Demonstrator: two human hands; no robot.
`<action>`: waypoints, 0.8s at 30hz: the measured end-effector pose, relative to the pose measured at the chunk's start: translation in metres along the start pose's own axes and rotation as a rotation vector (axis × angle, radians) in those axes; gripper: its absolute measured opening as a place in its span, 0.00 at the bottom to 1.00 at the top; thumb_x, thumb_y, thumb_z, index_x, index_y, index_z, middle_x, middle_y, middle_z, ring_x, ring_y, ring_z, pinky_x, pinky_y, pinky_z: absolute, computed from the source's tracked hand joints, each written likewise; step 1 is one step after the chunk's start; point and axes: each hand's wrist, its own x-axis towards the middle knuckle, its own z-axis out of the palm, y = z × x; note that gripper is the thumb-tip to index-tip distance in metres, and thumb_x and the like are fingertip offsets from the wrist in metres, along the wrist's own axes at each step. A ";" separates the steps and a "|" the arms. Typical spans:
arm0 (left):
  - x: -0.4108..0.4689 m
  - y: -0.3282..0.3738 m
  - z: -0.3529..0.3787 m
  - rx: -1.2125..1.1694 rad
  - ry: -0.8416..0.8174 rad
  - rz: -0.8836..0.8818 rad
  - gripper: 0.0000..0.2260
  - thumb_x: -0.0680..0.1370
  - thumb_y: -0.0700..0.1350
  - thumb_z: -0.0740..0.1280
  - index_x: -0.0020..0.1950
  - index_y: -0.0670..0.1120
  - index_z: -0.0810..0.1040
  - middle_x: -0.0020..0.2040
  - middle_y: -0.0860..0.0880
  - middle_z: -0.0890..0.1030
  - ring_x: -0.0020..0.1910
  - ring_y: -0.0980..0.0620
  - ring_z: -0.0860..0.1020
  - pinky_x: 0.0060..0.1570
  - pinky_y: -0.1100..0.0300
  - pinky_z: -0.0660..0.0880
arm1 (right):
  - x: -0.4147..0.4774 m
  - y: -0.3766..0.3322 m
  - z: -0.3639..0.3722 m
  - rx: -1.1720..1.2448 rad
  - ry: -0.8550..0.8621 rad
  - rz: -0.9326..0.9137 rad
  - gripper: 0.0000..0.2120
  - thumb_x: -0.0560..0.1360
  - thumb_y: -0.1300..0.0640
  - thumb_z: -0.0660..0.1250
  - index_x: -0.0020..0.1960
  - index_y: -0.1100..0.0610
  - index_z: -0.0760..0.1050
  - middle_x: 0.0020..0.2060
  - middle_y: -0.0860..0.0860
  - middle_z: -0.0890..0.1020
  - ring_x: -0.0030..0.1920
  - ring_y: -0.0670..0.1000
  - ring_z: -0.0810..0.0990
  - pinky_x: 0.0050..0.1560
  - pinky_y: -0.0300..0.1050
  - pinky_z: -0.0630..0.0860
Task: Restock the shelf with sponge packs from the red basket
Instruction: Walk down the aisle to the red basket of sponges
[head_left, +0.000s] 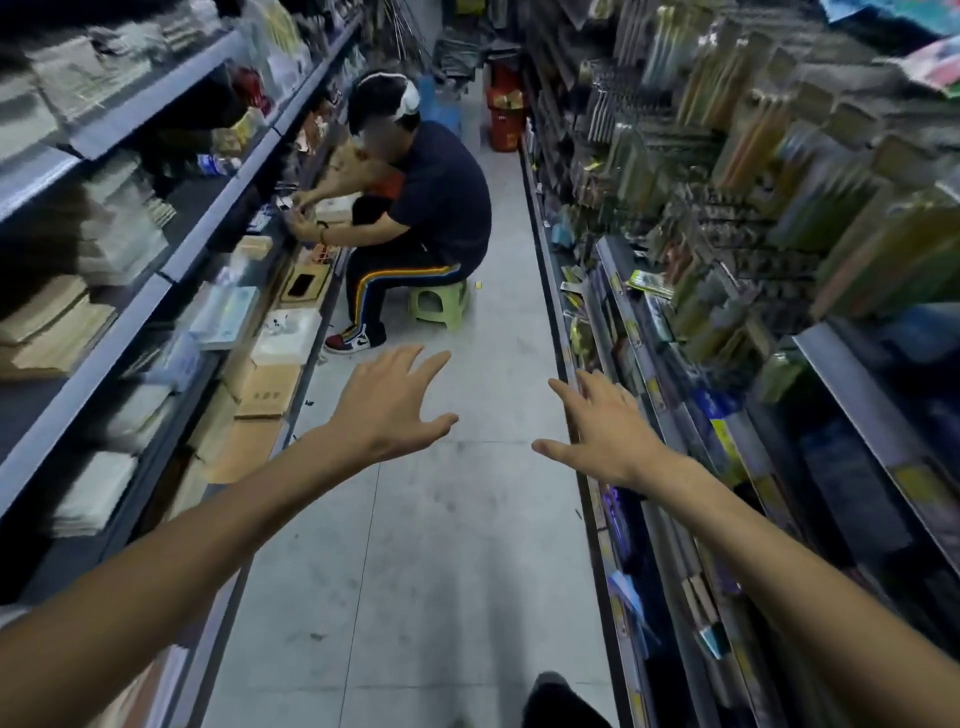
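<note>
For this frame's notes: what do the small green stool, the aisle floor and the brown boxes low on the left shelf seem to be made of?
Green stool: likely moulded plastic; one even pale colour, rounded legs, slight sheen.
Floor: looks like light grey tile, matt and scuffed, with thin straight joint lines.
Brown boxes: apparently cardboard; flat matt tan faces with printed marks.

A narrow shop aisle has a pale grey tiled floor (415, 545), scuffed in places. A small green plastic stool (441, 306) stands on the floor, and a person (441, 202) sits on it. Left of the stool, grey metal shelving (104, 322) holds flat packs and cardboard boxes (265, 389). Right of the stool, display racks (727, 208) carry hanging packets, blurred, possibly utensils.
</note>
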 end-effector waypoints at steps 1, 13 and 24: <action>0.020 -0.004 0.001 0.000 0.003 0.008 0.38 0.74 0.70 0.61 0.81 0.55 0.58 0.80 0.46 0.63 0.78 0.45 0.61 0.74 0.43 0.65 | 0.019 0.008 -0.004 0.008 0.000 0.013 0.44 0.77 0.30 0.61 0.84 0.48 0.50 0.82 0.58 0.52 0.82 0.59 0.47 0.81 0.59 0.47; 0.328 -0.019 -0.002 0.096 -0.047 0.048 0.40 0.74 0.71 0.57 0.82 0.55 0.55 0.81 0.44 0.59 0.80 0.43 0.56 0.76 0.40 0.59 | 0.286 0.131 -0.067 0.091 0.015 0.070 0.44 0.76 0.29 0.62 0.83 0.48 0.52 0.82 0.59 0.53 0.82 0.61 0.47 0.80 0.59 0.49; 0.565 -0.047 -0.019 0.089 -0.011 -0.003 0.38 0.76 0.68 0.61 0.82 0.55 0.56 0.81 0.46 0.59 0.80 0.43 0.57 0.77 0.45 0.58 | 0.518 0.214 -0.136 0.147 0.021 0.104 0.40 0.78 0.36 0.64 0.83 0.51 0.53 0.80 0.61 0.57 0.81 0.62 0.52 0.79 0.58 0.55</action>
